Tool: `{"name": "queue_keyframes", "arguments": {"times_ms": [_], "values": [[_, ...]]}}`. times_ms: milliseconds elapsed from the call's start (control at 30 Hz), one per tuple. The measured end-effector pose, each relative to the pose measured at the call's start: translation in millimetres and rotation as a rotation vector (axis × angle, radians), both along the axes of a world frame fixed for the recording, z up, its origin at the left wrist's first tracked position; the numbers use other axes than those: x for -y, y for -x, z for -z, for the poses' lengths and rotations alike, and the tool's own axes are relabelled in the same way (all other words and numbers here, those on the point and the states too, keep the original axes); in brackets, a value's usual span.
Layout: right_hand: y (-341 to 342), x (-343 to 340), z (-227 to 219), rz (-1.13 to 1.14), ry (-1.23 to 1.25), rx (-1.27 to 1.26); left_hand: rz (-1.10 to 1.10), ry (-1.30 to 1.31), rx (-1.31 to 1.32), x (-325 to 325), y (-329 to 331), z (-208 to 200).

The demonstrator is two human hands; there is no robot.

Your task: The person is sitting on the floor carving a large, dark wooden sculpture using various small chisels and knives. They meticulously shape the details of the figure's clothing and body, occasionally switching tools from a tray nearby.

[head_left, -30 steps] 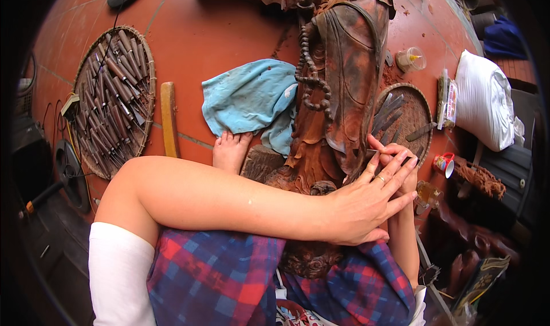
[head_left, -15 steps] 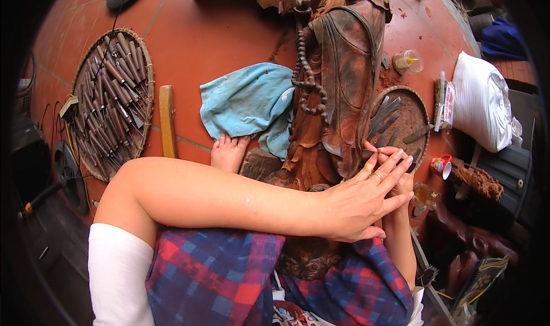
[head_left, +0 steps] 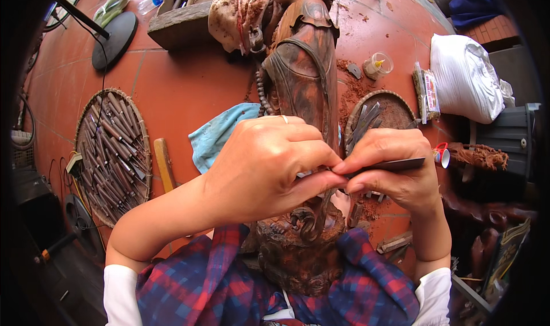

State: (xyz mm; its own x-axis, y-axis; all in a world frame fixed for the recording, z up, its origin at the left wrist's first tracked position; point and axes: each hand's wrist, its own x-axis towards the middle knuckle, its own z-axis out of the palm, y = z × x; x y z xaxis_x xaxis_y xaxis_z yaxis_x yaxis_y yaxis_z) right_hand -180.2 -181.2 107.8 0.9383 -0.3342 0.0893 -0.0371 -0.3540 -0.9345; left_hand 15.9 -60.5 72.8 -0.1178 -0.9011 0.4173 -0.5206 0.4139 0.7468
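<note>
Held up in front of me is a thin dark strip of sandpaper [head_left: 401, 165], pinched by both hands. My right hand [head_left: 415, 187] grips it between thumb and fingers, with its free end sticking out toward the right. My left hand [head_left: 258, 160] is closed too, its thumb and fingertips meeting the right ones at the strip's other end, which the fingers partly hide. Beneath the hands a carved reddish-brown wooden statue [head_left: 309, 79] lies lengthwise away from me, bead strings along its side. Its knobbly carved lower end [head_left: 298, 257] rests between my legs, over plaid cloth.
Left on the tiled floor is a round basket [head_left: 150, 148] of wooden-handled carving tools, beside a wooden bar [head_left: 164, 164] and blue cloth [head_left: 220, 134]. To the right stand a shallow basket [head_left: 411, 103] with dark strips, a clear jar [head_left: 379, 66], a white sack [head_left: 467, 77] and a cup [head_left: 442, 155].
My hands have come up and left from beside the right-hand basket, rising over the statue. The dark strip now shows plainly between them. The view has shifted, showing more of the far floor.
</note>
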Motion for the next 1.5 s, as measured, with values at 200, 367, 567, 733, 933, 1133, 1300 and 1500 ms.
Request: {"name": "queue_keyframes", "arguments": {"times_ms": [200, 367, 567, 733, 933, 1133, 1300, 1500], "values": [[-44, -1, -3, 0.113, -0.356, 0.056, -0.198, -0.067, -0.055, -5, -9, -6], [-70, -20, 30, 0.128, -0.751, 0.189, -0.275, -0.38, -0.386, -13, 11, 19], [-74, -18, 43, -0.041, -0.854, 0.107, -0.277, -0.296, -0.345, -12, 15, 49], [-77, -11, 52, -0.165, -0.777, -0.108, -0.342, -0.194, -0.257, -7, 26, 69], [-75, -9, 50, -0.222, -0.561, -0.223, -0.383, -0.177, -0.189, -11, 38, 75], [-72, -11, 64, -0.229, -0.604, -0.272, -0.491, -0.202, -0.287, -13, 51, 94], [-72, -20, 68, -0.173, -0.585, -0.085, -0.511, -0.272, -0.17, -12, 62, 76], [-79, -19, 60, -0.127, -0.636, -0.179, -0.39, -0.442, -0.342, -18, 42, 75]]}}
